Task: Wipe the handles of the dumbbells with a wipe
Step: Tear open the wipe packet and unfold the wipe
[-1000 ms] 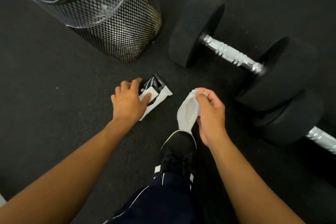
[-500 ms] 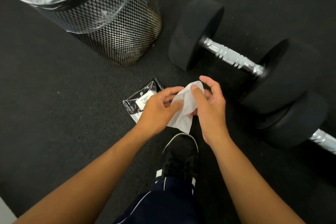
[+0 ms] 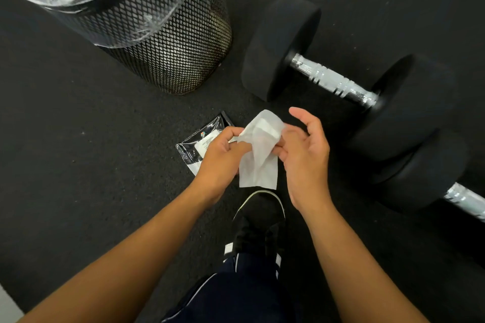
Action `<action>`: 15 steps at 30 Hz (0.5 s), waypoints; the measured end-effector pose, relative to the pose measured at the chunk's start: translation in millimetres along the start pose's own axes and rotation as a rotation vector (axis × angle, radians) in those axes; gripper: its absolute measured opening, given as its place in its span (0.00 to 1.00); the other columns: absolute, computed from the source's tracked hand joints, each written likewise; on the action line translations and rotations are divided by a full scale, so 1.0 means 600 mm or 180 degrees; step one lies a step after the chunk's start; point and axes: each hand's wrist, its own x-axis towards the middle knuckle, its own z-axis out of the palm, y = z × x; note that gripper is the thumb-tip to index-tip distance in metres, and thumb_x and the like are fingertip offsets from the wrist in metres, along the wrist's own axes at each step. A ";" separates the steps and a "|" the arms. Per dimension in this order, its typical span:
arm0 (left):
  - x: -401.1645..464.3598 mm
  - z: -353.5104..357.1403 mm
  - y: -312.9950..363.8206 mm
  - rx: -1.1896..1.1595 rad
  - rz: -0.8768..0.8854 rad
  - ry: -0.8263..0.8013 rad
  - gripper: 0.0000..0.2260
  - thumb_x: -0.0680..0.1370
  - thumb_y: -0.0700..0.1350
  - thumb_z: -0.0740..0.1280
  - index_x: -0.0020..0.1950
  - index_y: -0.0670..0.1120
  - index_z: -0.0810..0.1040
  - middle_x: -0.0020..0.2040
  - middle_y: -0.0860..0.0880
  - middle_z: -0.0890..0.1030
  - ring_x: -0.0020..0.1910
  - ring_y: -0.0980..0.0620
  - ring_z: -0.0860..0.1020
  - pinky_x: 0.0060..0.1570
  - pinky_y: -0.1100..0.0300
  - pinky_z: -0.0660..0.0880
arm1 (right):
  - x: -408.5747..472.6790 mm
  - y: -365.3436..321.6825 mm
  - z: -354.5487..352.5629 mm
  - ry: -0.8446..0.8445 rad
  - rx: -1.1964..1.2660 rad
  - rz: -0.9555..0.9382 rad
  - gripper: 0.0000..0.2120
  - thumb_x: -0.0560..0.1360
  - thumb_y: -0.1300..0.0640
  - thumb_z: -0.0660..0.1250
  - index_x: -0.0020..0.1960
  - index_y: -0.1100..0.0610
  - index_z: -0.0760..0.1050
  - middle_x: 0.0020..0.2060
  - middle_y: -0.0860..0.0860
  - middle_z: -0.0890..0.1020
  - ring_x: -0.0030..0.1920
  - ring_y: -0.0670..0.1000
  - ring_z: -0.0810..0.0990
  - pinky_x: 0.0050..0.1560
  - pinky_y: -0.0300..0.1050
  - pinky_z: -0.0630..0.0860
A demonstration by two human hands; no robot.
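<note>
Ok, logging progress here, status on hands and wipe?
Both hands pinch the wipe, unfolding it. Dumbbell handles untouched. Nothing in the way.

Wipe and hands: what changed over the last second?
The left hand let go of the wipe packet and moved right to hold the wipe with the right hand, which now opens it out. Packet, both dumbbells and bin stayed put.

matt black dumbbell (image 3: 341,78) with shiny metal handle (image 3: 333,81), thin white wipe (image 3: 258,162), glossy plastic packet (image 3: 200,143).
</note>
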 end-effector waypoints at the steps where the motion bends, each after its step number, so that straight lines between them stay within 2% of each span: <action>1: -0.001 0.001 0.001 -0.0059 -0.0016 -0.0053 0.07 0.81 0.40 0.64 0.57 0.47 0.78 0.51 0.41 0.86 0.51 0.39 0.84 0.49 0.43 0.80 | -0.003 -0.001 0.001 -0.0120 0.0023 0.0005 0.18 0.81 0.65 0.63 0.65 0.47 0.75 0.50 0.50 0.87 0.51 0.52 0.87 0.54 0.53 0.84; 3: -0.001 0.004 0.003 -0.0114 -0.0025 -0.0070 0.06 0.82 0.40 0.63 0.57 0.46 0.78 0.51 0.41 0.86 0.51 0.40 0.85 0.48 0.47 0.82 | -0.011 -0.006 0.000 -0.0250 -0.0041 -0.0091 0.20 0.81 0.69 0.61 0.65 0.49 0.75 0.52 0.51 0.87 0.51 0.51 0.87 0.52 0.48 0.84; 5: -0.002 0.007 0.004 -0.0133 -0.0066 -0.0018 0.06 0.83 0.44 0.64 0.57 0.44 0.78 0.53 0.41 0.86 0.53 0.41 0.84 0.51 0.45 0.82 | -0.019 -0.008 -0.002 -0.0019 -0.0232 -0.0412 0.20 0.80 0.71 0.62 0.62 0.49 0.77 0.52 0.48 0.86 0.51 0.49 0.87 0.51 0.44 0.84; 8: -0.004 0.008 0.004 -0.0362 -0.0240 -0.0024 0.11 0.84 0.45 0.62 0.62 0.41 0.77 0.56 0.43 0.85 0.57 0.42 0.84 0.59 0.41 0.80 | -0.022 0.006 -0.010 0.0531 -0.0823 -0.0749 0.15 0.78 0.64 0.68 0.59 0.46 0.79 0.52 0.43 0.83 0.54 0.44 0.82 0.51 0.41 0.80; 10: -0.005 0.008 0.006 -0.0555 -0.0311 -0.0127 0.13 0.85 0.45 0.60 0.65 0.42 0.76 0.59 0.43 0.84 0.59 0.42 0.83 0.60 0.42 0.78 | -0.021 0.012 -0.013 0.0503 -0.0971 -0.0441 0.14 0.78 0.55 0.71 0.61 0.43 0.77 0.55 0.41 0.80 0.56 0.42 0.79 0.53 0.39 0.78; 12: -0.007 0.008 0.007 -0.0593 -0.0306 -0.0133 0.13 0.85 0.45 0.59 0.66 0.41 0.76 0.60 0.42 0.84 0.59 0.41 0.82 0.60 0.43 0.78 | -0.020 0.014 -0.014 0.0207 -0.0727 0.0084 0.15 0.79 0.49 0.70 0.64 0.43 0.75 0.53 0.38 0.81 0.54 0.38 0.80 0.53 0.39 0.77; 14: -0.007 0.009 0.006 -0.0389 -0.0198 0.0039 0.12 0.83 0.48 0.63 0.60 0.41 0.78 0.55 0.40 0.84 0.54 0.41 0.83 0.55 0.41 0.78 | -0.023 0.015 -0.012 -0.0079 -0.0523 0.0295 0.16 0.79 0.45 0.68 0.66 0.44 0.73 0.49 0.37 0.83 0.50 0.34 0.81 0.51 0.38 0.77; 15: -0.007 0.009 0.005 -0.0142 -0.0068 0.0160 0.11 0.81 0.50 0.65 0.54 0.42 0.79 0.51 0.40 0.84 0.49 0.43 0.82 0.51 0.41 0.78 | -0.025 0.016 -0.009 -0.0175 -0.0542 0.0251 0.18 0.78 0.44 0.69 0.66 0.45 0.71 0.50 0.39 0.83 0.50 0.35 0.82 0.50 0.38 0.79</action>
